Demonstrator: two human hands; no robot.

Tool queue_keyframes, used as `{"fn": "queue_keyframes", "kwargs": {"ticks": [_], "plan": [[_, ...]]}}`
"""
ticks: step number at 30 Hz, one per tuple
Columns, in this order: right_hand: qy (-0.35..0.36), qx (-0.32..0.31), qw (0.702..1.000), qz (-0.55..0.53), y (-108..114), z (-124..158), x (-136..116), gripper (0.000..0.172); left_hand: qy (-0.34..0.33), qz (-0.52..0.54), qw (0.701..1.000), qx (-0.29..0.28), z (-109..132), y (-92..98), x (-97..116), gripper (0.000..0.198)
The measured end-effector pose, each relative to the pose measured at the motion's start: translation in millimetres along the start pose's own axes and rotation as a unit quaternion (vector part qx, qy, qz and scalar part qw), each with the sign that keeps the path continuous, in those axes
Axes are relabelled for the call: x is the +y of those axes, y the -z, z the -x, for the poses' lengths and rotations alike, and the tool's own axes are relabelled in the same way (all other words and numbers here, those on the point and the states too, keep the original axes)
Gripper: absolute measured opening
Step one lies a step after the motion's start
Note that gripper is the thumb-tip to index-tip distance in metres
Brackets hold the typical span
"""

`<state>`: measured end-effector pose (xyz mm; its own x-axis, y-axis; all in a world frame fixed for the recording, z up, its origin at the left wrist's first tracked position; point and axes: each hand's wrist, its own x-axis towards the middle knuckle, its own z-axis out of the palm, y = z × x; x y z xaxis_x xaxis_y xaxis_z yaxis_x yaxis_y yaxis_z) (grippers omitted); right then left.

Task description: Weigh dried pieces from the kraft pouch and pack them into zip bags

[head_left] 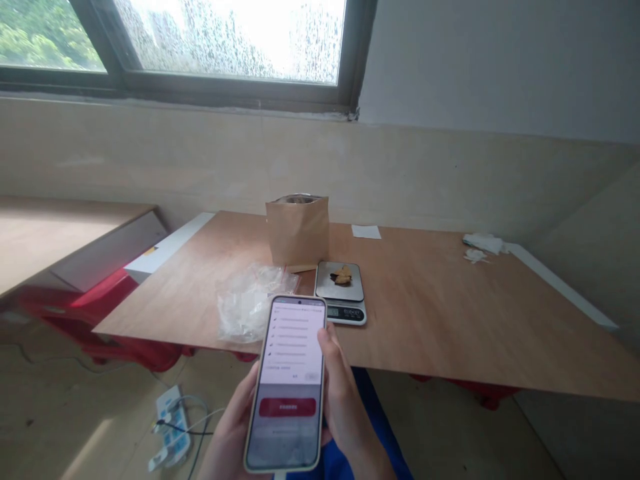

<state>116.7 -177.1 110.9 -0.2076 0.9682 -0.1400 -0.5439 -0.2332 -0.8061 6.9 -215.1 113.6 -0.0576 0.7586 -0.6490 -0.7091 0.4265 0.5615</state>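
A smartphone (289,433) with a lit screen is held upright between my two hands, in front of the table's near edge. My left hand (235,417) is wrapped round its left side. My right hand (343,400) grips the right side, with the thumb near the upper right of the screen. Beyond the phone stands a small kitchen scale (356,288) carrying a little pile of dried yellowish-brown and dark pieces (343,275). Its display is too small to read. Behind it a brown paper pouch (299,233) stands with its top open. Left of the scale lies a crumpled clear plastic bag (245,300), partly hidden by the phone.
A white paper (367,231) lies toward the back of the wooden table (450,313). Crumpled white tissue (484,244) sits at the far right. On the floor at left is a power strip (173,427) with cables. Red stools (100,313) stand between the tables.
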Motion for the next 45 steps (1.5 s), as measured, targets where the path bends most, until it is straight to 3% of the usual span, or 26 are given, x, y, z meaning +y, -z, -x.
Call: {"fn": "queue_keyframes", "kwargs": {"ticks": [6, 18, 25, 34, 38, 45], "plan": [[-0.007, -0.009, 1.000, 0.017, 7, 3, -4, 0.047, 0.069, 0.027, 0.995, -0.063, 14, -7.8, 3, 0.059], [0.020, -0.082, 0.996, 0.025, 11, 4, -15, 0.042, 0.055, 0.010, 0.997, -0.045, 12, -0.2, 4, 0.062], [0.011, -0.112, 0.993, 0.042, 14, 4, -15, 0.041, 0.032, 0.000, 0.999, -0.038, 18, -7.5, 5, 0.068], [0.023, -0.128, 0.991, 0.022, 16, 1, -10, 0.050, 0.057, 0.013, 0.996, -0.071, 10, -0.3, 1, 0.071], [0.015, -0.139, 0.990, -0.013, 18, 0, -10, 0.050, 0.043, 0.014, 0.997, -0.056, 9, 0.7, 1, 0.069], [0.000, -0.194, 0.981, -0.022, 22, 0, -9, 0.068, 0.058, -0.022, 0.998, -0.021, 22, -10.2, 14, 0.063]]}}
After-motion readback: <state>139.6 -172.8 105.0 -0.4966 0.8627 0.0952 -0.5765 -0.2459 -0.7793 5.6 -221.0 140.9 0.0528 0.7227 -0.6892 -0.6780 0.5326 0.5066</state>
